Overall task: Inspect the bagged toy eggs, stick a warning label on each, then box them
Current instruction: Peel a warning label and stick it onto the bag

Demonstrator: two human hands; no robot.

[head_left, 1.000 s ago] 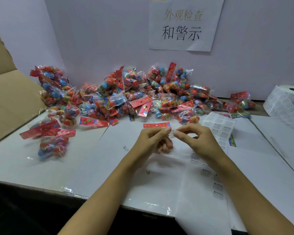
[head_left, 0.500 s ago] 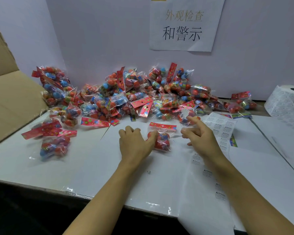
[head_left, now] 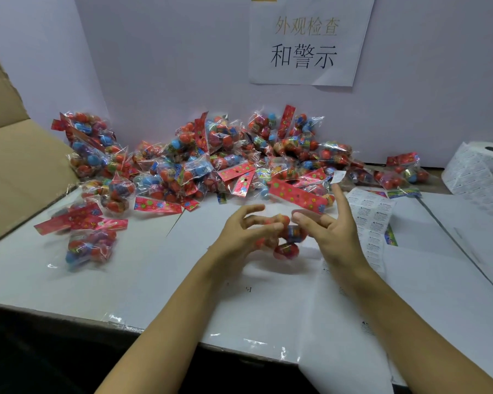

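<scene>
Your left hand (head_left: 239, 237) and right hand (head_left: 329, 233) have lifted the bag of toy eggs (head_left: 288, 237) off the tabletop (head_left: 125, 280). It now hangs between loosely curled fingertips. A warning label (head_left: 338, 176) clings to your raised right finger, ready for sticking.

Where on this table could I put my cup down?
Bare white tabletop lies near the front edge, left of the left hand and below the lone bag. The back is crowded with the bagged eggs pile; label sheets cover the right.
</scene>
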